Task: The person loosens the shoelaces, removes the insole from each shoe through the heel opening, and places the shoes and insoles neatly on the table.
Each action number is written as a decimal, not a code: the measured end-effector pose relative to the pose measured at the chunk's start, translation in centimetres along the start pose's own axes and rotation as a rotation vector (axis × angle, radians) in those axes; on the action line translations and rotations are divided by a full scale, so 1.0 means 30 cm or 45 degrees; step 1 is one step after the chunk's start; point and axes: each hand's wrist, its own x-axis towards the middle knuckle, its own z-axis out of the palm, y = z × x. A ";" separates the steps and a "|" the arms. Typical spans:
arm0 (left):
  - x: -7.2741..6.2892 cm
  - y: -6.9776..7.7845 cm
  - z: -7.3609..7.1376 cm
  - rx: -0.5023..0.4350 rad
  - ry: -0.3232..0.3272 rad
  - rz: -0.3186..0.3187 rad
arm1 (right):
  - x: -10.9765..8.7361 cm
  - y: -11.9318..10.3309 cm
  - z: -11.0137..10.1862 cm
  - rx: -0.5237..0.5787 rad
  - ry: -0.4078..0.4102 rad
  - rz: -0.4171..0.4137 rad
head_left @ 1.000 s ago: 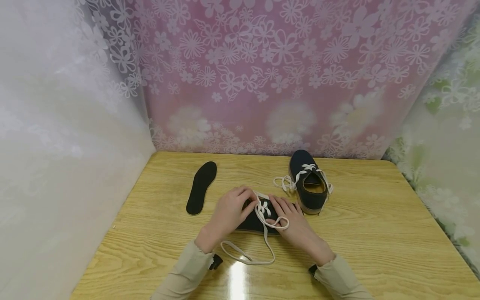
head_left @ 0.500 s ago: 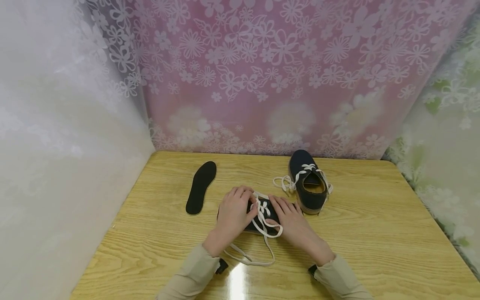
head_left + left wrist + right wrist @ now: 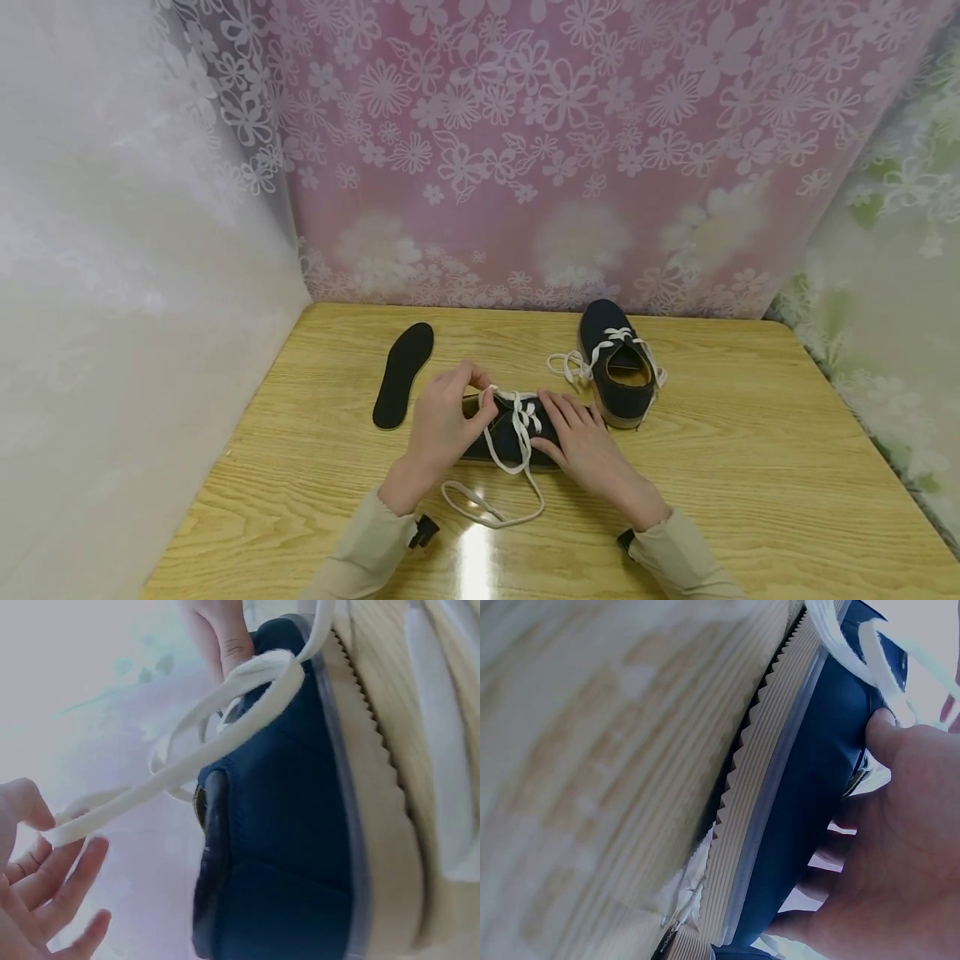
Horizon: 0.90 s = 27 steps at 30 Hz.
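Note:
A dark navy sneaker (image 3: 477, 451) with white laces lies at the middle of the table, toe to the right. My left hand (image 3: 442, 417) pinches a white shoelace (image 3: 150, 784) between thumb and index finger above the shoe's opening, the other fingers spread apart in the left wrist view. From there the lace runs back in a loop to the eyelets. My right hand (image 3: 583, 440) holds the toe end, thumb on the near side and fingers across the top, as the right wrist view (image 3: 922, 840) also shows. Another length of lace trails onto the tabletop in front.
A second navy sneaker (image 3: 604, 323), loosely laced, stands behind and right, close to my right fingertips. One black insole (image 3: 403, 377) lies at the left on the wooden table (image 3: 750, 467). Floral curtains (image 3: 480, 167) rise behind the table and at its sides.
My left hand first shifted right over the lacing, then drew back left with the lace between its fingers. The lace loop that lay over my right thumb has slid left. My right hand stays put.

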 end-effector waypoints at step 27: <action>-0.029 -0.035 0.032 0.160 -0.364 -0.126 | -0.002 0.005 0.000 -0.004 0.022 -0.023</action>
